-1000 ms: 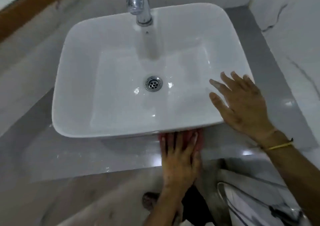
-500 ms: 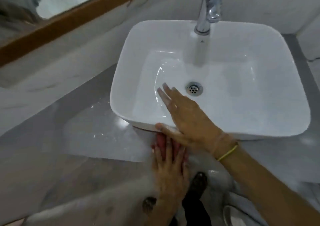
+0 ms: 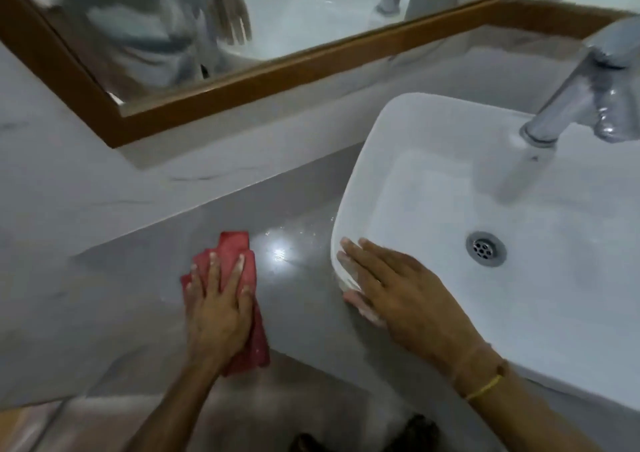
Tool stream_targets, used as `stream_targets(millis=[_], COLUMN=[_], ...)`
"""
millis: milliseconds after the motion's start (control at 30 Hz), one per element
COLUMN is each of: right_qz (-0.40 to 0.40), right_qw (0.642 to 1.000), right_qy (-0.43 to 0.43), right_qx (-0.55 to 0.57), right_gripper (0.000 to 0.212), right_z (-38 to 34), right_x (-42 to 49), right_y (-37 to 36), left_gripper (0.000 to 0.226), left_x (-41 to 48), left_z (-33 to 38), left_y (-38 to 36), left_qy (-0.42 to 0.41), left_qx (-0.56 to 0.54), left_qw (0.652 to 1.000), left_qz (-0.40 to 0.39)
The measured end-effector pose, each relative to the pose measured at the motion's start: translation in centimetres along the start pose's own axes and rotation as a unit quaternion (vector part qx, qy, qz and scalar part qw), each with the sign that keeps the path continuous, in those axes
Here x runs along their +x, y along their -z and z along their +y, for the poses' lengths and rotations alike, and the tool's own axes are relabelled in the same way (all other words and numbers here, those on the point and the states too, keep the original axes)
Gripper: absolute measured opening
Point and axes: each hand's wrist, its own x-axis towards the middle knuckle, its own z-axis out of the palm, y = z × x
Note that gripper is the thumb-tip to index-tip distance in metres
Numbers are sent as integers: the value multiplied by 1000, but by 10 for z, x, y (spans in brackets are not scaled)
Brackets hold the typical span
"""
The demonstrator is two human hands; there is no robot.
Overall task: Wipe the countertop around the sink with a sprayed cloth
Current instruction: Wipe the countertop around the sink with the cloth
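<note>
Shifted left since the earlier frame, the crumpled red cloth (image 3: 230,296) is now lying on the glossy grey countertop (image 3: 301,299), well left of the white rectangular ceramic sink (image 3: 433,161). Left hand (image 3: 218,308) is pressing it flat, fingers spread. Right hand (image 3: 403,290) is resting open-palmed on the sink's near-left corner. Chrome faucet (image 3: 568,105) is hanging over the basin; wood-framed mirror (image 3: 242,81) is behind.

The red cloth (image 3: 242,278) lies crumpled and flat on the grey glossy tabletop (image 3: 304,299), to the left of the white sink (image 3: 398,161) and well apart from it. Its near end hangs a little over the front edge of the tabletop. The sink is rectangular with rounded corners and stands on the tabletop.
</note>
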Motion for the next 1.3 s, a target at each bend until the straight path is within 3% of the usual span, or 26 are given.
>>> stream_targets(millis=[100,267,433,533,633,733,867,1000,1100,1200,1300], right_qz=[27,48,36,23,27,43,58,54,44,42,37], right_qw=[998,998,999,1000,999,999,998,998,999,999,999], right_qy=[44,35,16,-5,-11,-7,8,-1,0,-3,2], right_qx=[-34,-23,-9,15,18,19,15,14,13,21,26], right_gripper=[39,44,30,49,52,43,30,32,30,28,29], right_z=[-1,0,-3,-6,-5,-4,-2,-2,-2,-2,-1], right_x=[-7,-3,2,3,3,4,3,1,1,0,-1], right_y=[-9,-15,-8,-5,-6,-9,-14,-16,-14,-13,-15], left_gripper=[61,57,55,55,54,55,57,55,56,55,49], left_x=[46,100,71,25,-5,21,98,161,161,114,55], left_z=[-1,60,112,91,49,22,58,133,156,127,67], left_y=[7,11,4,-9,-15,-9,5,7,7,4,-4], left_qy=[6,-29,-177,-246,-242,-196,-153,-236,-301,-400,-424], left_qx=[2,13,9,10,-7,25,26,55,88,57,13], left_qw=[1000,998,984,969,970,980,988,970,949,915,905], left_qz=[18,45,26,-11,-29,-15,13,19,19,0,-15])
